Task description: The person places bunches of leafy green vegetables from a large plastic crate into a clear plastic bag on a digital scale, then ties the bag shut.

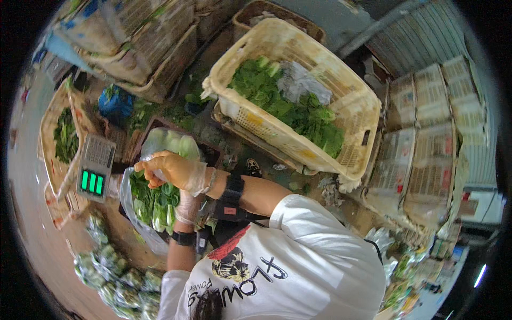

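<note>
My gloved right hand [173, 168] pinches the mouth of a clear plastic bag [140, 213] of leafy green vegetables [152, 200], my gloved left hand [186, 207] clasping its side.

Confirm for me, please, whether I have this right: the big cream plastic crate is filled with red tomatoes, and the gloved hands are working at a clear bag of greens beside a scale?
Not quite. The head view shows the cream plastic crate holding leafy greens, not red tomatoes. The rest stands: the gloved right hand and left hand work at the clear bag of greens beside the scale.
</note>
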The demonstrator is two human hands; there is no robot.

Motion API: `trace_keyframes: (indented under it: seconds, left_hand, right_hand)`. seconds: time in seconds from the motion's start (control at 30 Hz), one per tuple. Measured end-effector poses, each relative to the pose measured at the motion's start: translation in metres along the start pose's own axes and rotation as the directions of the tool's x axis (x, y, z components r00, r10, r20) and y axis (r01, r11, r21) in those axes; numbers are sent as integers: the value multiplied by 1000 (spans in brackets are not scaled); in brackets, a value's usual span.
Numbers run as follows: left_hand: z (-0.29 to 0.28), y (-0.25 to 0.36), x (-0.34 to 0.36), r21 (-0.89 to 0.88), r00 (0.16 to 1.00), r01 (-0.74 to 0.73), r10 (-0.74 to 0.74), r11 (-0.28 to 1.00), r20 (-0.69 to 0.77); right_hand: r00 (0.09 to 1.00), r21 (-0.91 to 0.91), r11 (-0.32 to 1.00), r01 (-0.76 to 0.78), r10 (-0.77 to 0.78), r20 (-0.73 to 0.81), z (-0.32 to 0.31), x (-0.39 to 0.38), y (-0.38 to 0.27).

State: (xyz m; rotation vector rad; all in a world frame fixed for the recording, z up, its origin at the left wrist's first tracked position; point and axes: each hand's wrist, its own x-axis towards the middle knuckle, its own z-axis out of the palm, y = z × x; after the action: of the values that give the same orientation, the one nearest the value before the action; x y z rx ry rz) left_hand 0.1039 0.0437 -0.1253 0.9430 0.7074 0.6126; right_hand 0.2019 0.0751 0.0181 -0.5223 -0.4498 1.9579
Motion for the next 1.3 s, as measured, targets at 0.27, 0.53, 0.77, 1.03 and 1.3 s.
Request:
trace_keyframes:
  seconds: [0.27,0.53,0.77,1.03,1.3]
  left_hand:
    - [-16,-63,-73,574,902,422,-389,702,-188]
    - [74,70,-68,460,897,436,-332,774,-292]
    - [171,170,-4,336,991,-116,84,935,106]
    - [322,-10,312,726,493,464,-829,507,264]
    - [318,-263,307,675,21,-675,-907,297,420]
  right_hand:
    - [995,437,894,98,-95,-29,-30,43,-39]
    - [982,270,961,-65,13,188,-88,39,-35]
    - [942,-604,785,139,-293,-165,-250,-132,-157]
    - [576,-544,-217,-811,-129,-807,-436,-431,-93]
    - [-8,20,135,-991,91,-996,-455,-420,-51]
